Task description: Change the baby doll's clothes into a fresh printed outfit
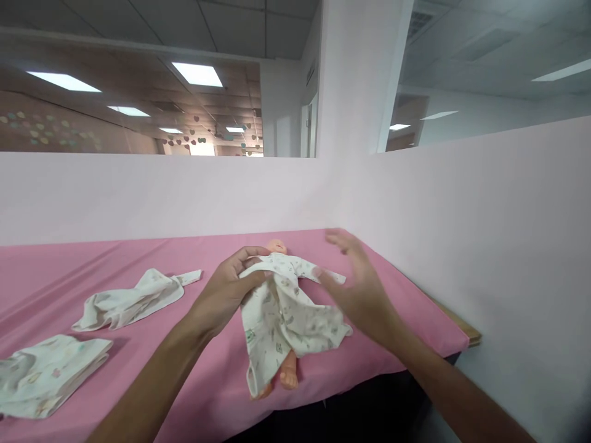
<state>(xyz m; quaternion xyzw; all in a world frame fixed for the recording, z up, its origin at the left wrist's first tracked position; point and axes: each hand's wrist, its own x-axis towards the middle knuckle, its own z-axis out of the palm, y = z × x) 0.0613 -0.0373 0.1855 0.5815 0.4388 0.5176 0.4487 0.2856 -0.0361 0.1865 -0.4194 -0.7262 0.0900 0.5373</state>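
"Head view, looking down at the bed: where is the printed baby gown (295,307), and what has hold of it?"

"It lies over the baby doll (277,247), which is on its back, head towards the wall (138,197), feet (289,371) poking out under the hem by the near edge of the pink sheet (207,384). The left hand (228,283) pinches the gown's upper edge between thumb and fingers, at chest height."

"And the right hand?"

"Blurred, fingers spread and thumb held away from them, over the gown's sleeve (339,278). I can't tell whether the thumb touches the cloth; I see nothing gripped."

"What worries you most?"

"The loose lower panels. They're rumpled and splayed towards the right, so pulling from the top alone could twist them or trap a fold beneath a leg. Only one side is pinched, so the other could ride up."

"Could the doll itself shift?"

"I'd say so. Its feet sit close to the edge, and a hard tug towards the person might drag it over. The smooth-looking sheet may ruck up too, if the doll slides."

"Anything hidden?"

"The doll's arm on the left hand's side. If that arm is bent or outside its sleeve, cloth could snag there. The folded printed cloth (53,372) and the white baby garment (136,301) lie well apart to the left, so I doubt they'd tangle."
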